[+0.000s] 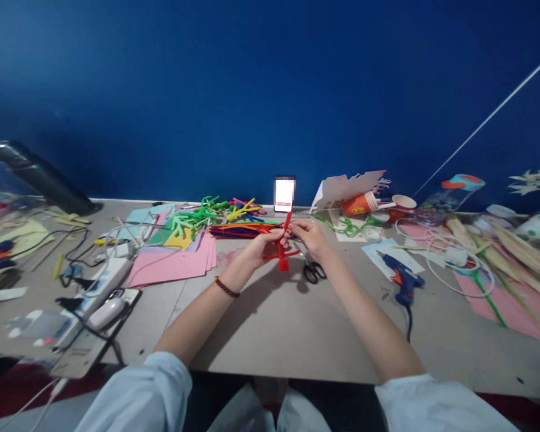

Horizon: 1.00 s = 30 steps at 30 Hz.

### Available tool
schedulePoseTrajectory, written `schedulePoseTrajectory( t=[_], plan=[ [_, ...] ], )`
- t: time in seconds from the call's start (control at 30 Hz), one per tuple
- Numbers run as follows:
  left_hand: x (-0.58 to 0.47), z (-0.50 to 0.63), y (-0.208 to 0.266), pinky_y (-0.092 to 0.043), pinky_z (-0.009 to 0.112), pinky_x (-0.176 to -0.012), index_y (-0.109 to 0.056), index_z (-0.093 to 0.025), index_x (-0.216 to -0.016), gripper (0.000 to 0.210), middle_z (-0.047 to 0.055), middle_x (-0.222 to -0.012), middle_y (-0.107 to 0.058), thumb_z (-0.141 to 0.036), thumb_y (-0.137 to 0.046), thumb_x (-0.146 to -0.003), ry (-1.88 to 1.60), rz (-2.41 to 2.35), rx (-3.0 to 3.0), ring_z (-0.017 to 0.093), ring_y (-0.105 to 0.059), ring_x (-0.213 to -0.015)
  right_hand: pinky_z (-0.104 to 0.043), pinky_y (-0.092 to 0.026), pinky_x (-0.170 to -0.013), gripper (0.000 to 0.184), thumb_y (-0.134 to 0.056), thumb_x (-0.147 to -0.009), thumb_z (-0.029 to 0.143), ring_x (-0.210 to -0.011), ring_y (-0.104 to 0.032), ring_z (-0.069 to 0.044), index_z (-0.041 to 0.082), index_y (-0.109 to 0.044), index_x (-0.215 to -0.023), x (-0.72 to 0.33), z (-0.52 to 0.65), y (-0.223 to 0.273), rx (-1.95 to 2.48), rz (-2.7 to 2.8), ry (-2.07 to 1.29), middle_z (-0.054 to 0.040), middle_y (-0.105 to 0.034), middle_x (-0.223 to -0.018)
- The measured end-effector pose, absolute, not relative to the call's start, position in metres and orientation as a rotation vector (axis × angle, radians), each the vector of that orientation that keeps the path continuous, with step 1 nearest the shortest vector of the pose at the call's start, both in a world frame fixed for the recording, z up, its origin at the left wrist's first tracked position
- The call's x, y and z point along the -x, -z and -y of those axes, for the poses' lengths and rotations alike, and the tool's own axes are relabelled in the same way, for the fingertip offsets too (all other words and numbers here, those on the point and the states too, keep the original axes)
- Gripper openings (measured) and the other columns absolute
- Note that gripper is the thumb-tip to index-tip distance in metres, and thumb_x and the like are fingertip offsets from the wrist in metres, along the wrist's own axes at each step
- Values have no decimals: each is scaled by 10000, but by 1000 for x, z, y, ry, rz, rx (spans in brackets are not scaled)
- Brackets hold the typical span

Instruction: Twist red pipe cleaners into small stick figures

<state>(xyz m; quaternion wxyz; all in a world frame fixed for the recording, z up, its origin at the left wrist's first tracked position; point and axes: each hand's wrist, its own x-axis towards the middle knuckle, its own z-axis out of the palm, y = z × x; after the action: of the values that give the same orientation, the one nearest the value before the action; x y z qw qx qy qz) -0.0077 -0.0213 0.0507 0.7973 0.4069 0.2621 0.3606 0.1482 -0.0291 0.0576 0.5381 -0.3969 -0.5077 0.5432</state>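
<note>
Both hands meet over the middle of the table around a red pipe cleaner figure (282, 263), bent into a shape with a thick lower end and thin side arms. My left hand (269, 243) pinches it from the left with closed fingers. From the right, the fingers of my right hand (309, 236) are closed on its upper part. Black-handled scissors (314, 273) lie on the table just below my right hand. Behind my left hand is a bundle of coloured pipe cleaners (234, 230). A lit phone (284, 193) stands upright against the blue wall.
Pink paper sheets (173, 264) and green pipe cleaner pieces (202, 211) lie to the left, near a power strip (94, 294) with cables. On the right are a blue glue gun (404, 279), orange paper cups (360, 204) and a coiled white cable (459, 258). A dark bottle (45, 177) leans at far left.
</note>
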Motion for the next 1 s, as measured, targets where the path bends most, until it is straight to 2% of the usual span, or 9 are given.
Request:
schedulePoseTrajectory(
  t=[0.13,0.33,0.47,0.57,0.63,0.7,0.77,0.9,1.0],
  plan=[
    [5,25,-52,-483,313,-671,-596,-169,-658,183,13,-568,-515,-321,-693,-692,-765,-530,-810,127,-516,-571,-284,-488,-640,304,-742,-599,486,-594,-573,-132,203,-649,-663,-146,30,-57,925,1192,-1344,13,-612,-621],
    [3,25,-51,-496,322,-780,-642,-157,-751,188,39,-698,-631,-324,-708,-694,-823,-611,-803,152,-609,-686,-297,-475,-608,281,-714,-637,468,-496,-531,-113,204,-618,-623,-145,30,-56,952,1178,-1264,24,-586,-589],
    [1,23,-50,-493,347,-819,-635,-135,-941,358,62,-810,-665,-364,-729,-683,-944,-734,-1001,180,-636,-779,-304,-473,-662,248,-694,-649,450,-619,-577,-146,206,-651,-664,-147,26,-53,1057,1164,-1076,1,-634,-658],
    [0,21,-46,-471,354,-864,-524,-179,-1158,555,59,-937,-649,-349,-739,-675,-1217,-886,-1236,182,-626,-868,-301,-469,-691,231,-687,-649,436,-703,-586,-167,207,-667,-672,-148,23,-48,1101,1137,-963,-9,-657,-703],
    [1,20,-44,-439,351,-910,-419,-225,-1275,697,84,-1104,-597,-332,-748,-670,-1398,-1014,-1430,189,-593,-978,-302,-468,-696,235,-688,-647,437,-715,-584,-172,205,-672,-672,-148,21,-46,1121,1120,-943,-10,-657,-698],
    [4,20,-44,-381,361,-982,-385,-237,-1314,726,117,-1250,-514,-334,-739,-688,-1520,-1112,-1657,215,-517,-1129,-303,-470,-702,245,-690,-647,444,-714,-583,-172,201,-676,-681,-147,21,-44,1134,1108,-946,-11,-656,-691],
    [7,21,-46,-334,387,-1021,-463,-224,-1259,601,124,-1291,-483,-344,-710,-725,-1574,-1177,-1887,241,-452,-1207,-304,-477,-709,254,-694,-647,447,-710,-587,-168,198,-680,-692,-145,21,-43,1131,1100,-956,-12,-659,-699],
    [9,23,-47,-326,431,-1001,-653,-223,-903,179,73,-1146,-596,-358,-650,-786,-1511,-1268,-2251,257,-465,-1176,-315,-501,-699,281,-705,-638,463,-704,-605,-173,192,-683,-711,-138,24,-41,1081,1068,-1021,-22,-672,-732],
    [8,24,-46,-336,430,-976,-669,-234,-804,117,41,-1016,-655,-335,-613,-823,-1464,-1282,-2368,238,-498,-1120,-320,-509,-715,294,-711,-635,470,-706,-617,-172,187,-680,-708,-134,25,-39,1041,1064,-1066,-20,-673,-729]
  ],
)
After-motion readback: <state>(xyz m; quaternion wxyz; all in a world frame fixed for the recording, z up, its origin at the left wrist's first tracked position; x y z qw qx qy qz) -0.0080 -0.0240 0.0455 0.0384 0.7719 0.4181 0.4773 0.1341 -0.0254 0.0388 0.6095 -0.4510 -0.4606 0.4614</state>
